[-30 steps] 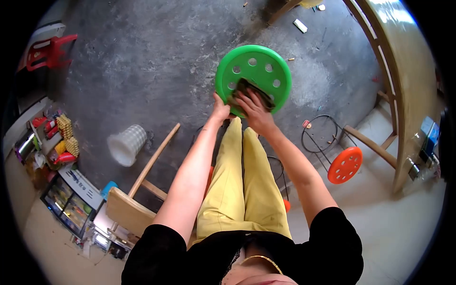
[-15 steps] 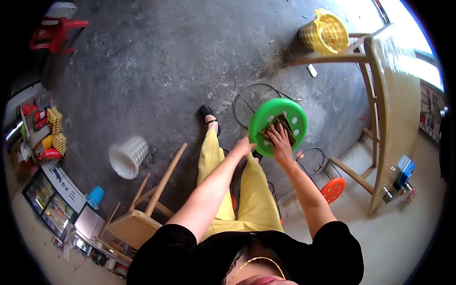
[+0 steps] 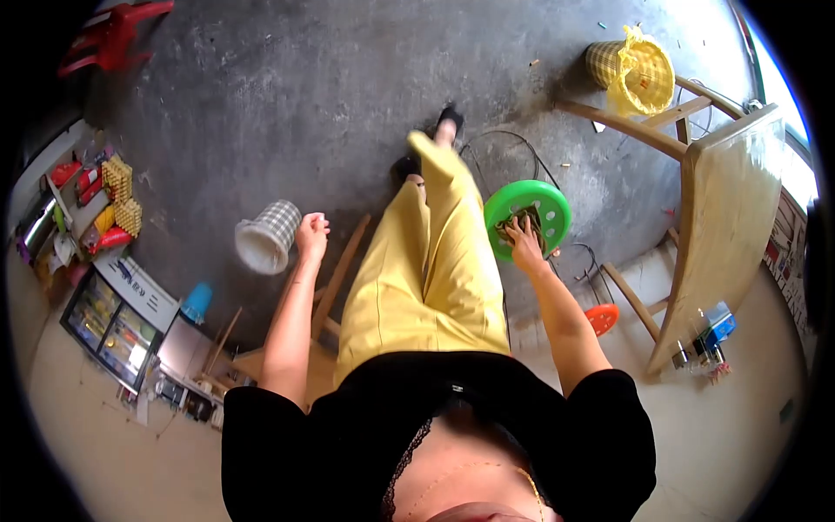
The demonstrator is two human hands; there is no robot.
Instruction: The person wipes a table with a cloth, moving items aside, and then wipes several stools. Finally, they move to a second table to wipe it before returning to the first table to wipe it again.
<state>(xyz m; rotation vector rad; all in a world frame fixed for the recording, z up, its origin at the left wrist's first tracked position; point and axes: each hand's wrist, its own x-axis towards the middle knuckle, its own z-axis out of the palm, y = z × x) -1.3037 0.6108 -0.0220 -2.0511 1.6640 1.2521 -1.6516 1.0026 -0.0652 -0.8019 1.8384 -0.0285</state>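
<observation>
A round green stool point(image 3: 561, 211) with white-looking holes in its seat stands on the floor at the centre right. On the seat lies a crumpled brown-olive cloth point(image 3: 532, 223). My right hand point(image 3: 525, 244) presses down on that cloth, its fingers bent over it and slightly apart. Off to the left swings my left hand point(image 3: 311, 235), loosely curled with nothing visible in it. It hangs close beside a checked wastebasket point(image 3: 280, 224) with a pale liner, apparently apart from it.
A wooden chair point(image 3: 341, 265) stands by my left arm. To the right are a wooden table point(image 3: 726, 209), an orange stool point(image 3: 602, 318) and a yellow-lined wastebasket point(image 3: 645, 76). A red plastic chair point(image 3: 109, 43) is at the far left. My feet are mid-stride on the grey floor.
My left hand has left the green stool's rim and moved left toward the checked wastebasket. My legs have stepped and my body has turned. My right hand remains on the cloth.
</observation>
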